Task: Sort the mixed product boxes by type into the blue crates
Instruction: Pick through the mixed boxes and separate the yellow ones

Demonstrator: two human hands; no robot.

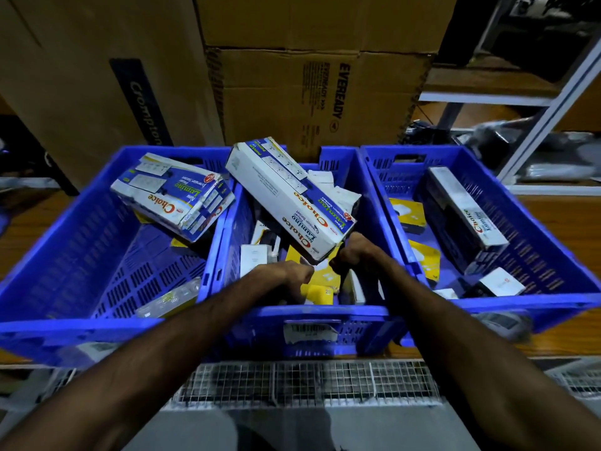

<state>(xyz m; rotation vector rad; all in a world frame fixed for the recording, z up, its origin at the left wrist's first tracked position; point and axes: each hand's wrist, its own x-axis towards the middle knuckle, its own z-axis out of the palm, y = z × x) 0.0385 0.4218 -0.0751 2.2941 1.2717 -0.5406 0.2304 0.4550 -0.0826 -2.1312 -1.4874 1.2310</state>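
Head view: middle crate (325,315) is being emptied.
Right hand (353,255): long Choice box (289,196) is being gripped at its near end for sorting.
Left hand (287,276): fingers are being curled into the boxes; hold cannot be told.

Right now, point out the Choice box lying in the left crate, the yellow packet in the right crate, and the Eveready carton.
Choice box in the left crate (175,196): head view, on its printed top face.
Yellow packet in the right crate (408,214): head view, on its front.
Eveready carton (292,102): head view, on its brown front panel.
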